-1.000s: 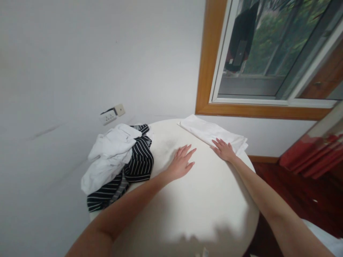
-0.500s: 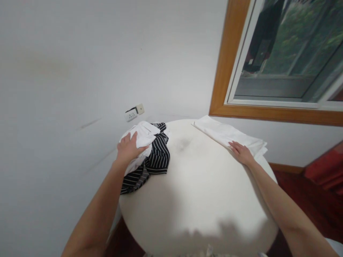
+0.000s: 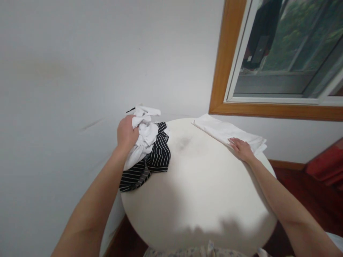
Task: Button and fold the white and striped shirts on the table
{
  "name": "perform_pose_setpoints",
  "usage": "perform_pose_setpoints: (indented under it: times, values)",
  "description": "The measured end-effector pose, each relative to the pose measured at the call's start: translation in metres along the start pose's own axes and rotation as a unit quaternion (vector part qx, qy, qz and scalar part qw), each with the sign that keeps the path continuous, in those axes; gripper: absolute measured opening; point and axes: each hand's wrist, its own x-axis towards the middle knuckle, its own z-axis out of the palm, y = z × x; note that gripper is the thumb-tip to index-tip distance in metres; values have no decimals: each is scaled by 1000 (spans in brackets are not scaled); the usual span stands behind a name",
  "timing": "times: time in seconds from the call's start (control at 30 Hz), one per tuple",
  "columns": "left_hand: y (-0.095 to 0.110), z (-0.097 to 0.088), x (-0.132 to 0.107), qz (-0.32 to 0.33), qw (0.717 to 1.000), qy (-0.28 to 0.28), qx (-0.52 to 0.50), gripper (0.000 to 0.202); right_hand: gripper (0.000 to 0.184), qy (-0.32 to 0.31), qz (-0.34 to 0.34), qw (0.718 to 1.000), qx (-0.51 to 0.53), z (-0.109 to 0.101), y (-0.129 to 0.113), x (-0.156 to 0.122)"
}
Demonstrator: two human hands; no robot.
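Observation:
My left hand [image 3: 128,132] is closed round a crumpled white garment [image 3: 147,132], part of which is lifted above the table's left side. Beneath and beside it lies a black garment with white stripes [image 3: 160,157], bunched near the table edge. My right hand [image 3: 241,148] rests with its fingers stretched out on the near edge of a folded white cloth [image 3: 223,130], which lies flat at the back right of the table. The lower part of the white garment still touches the striped one.
The round white table [image 3: 203,192] stands close against the grey-white wall [image 3: 80,53]. A wood-framed window [image 3: 218,71] is at the back right. Red fabric [image 3: 327,162] hangs or lies low at the far right, above a dark red floor [image 3: 297,189].
My left hand has gone from lying spread on the white garment to gripping it, and part of the garment has risen, covering the wall socket. My right hand stays on the folded cloth.

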Motion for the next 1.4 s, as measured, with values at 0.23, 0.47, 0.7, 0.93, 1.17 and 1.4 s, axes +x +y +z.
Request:
perform_pose_setpoints:
  times: [0.23,0.47,0.7,0.93,1.17,1.4]
  values:
    - [95,-37,30,68,949,85,-297,21,46,86,-57,987,120,-42,-45,18]
    - [169,29,-38,99,930,-93,-341,30,70,65,22,931,357,-59,-72,19]
    - [175,79,-141,273,872,-283,-292,46,84,-193,101,860,461,-53,-66,6]
    - [141,109,-112,118,932,-185,-287,32,69,-267,92,947,155,-56,-72,6]
    - [134,133,-129,185,909,-312,-205,24,36,-261,-49,946,188,-39,-88,10]
    - [123,85,-96,105,942,-223,-227,22,29,-87,-48,971,219,-82,-113,27]
